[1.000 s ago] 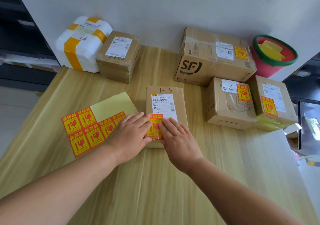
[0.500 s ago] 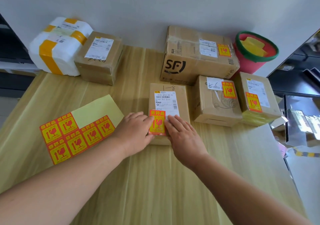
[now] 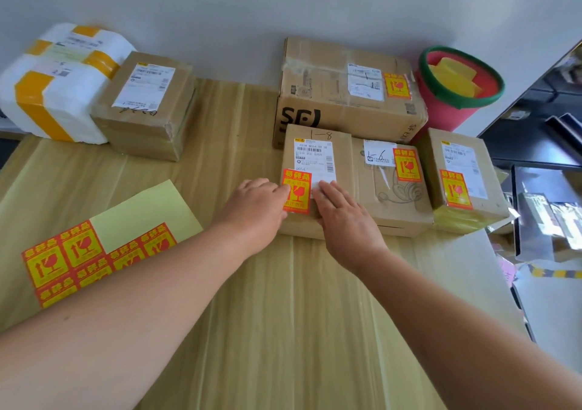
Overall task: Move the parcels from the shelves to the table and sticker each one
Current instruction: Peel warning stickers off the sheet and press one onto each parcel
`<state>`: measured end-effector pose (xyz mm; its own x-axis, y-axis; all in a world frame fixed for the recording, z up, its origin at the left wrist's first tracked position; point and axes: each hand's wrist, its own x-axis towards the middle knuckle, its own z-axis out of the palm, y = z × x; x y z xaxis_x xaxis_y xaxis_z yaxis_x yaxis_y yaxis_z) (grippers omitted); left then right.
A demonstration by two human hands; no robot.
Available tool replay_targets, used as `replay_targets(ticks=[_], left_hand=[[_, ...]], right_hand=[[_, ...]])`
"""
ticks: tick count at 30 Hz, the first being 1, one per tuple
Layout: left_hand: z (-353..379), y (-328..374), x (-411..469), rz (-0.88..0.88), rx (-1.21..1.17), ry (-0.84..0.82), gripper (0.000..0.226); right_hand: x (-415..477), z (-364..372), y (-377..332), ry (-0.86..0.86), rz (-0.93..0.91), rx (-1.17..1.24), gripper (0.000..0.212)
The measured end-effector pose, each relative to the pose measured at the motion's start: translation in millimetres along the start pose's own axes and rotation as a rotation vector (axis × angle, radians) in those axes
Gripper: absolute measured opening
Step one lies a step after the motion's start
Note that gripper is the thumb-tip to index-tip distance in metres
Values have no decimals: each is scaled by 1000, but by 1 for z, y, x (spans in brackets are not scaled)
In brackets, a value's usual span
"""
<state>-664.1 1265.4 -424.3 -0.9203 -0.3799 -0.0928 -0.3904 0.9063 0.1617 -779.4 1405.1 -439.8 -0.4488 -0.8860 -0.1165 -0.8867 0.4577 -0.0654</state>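
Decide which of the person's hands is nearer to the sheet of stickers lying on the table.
Left. The left hand rests at the left edge of the parcel, right of the sheet; the right hand lies further right, on the parcel top.

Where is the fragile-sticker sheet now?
In the head view, the sticker sheet lies flat on the wooden table, at the left, in front of the white foam box.

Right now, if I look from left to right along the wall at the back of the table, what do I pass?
white foam parcel with yellow tape → brown box with a white label → big SF box → red bucket with a green rim
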Motion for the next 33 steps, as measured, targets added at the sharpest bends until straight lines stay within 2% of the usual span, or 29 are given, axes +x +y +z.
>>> replay_targets(ticks=[7,12,23,30,33], left_hand=[[-1,-1,11,-22,-84,-23,48],[-11,-31,-17,-99,-126,-30,58],[-64,-159,-79,-377,-136,90,59],[-70,-241,-68,-527,-269,144,66],[-67,-270,-48,-557,-336,151,61]], right_hand=[[8,-8,2,-24,48,20,57],[7,-21,-32,21,46,71,53],[64,-51,-156,14,-34,254,58],[127,-47,-213,2,81,356,64],[158,-44,-229,-13,162,392,66]])
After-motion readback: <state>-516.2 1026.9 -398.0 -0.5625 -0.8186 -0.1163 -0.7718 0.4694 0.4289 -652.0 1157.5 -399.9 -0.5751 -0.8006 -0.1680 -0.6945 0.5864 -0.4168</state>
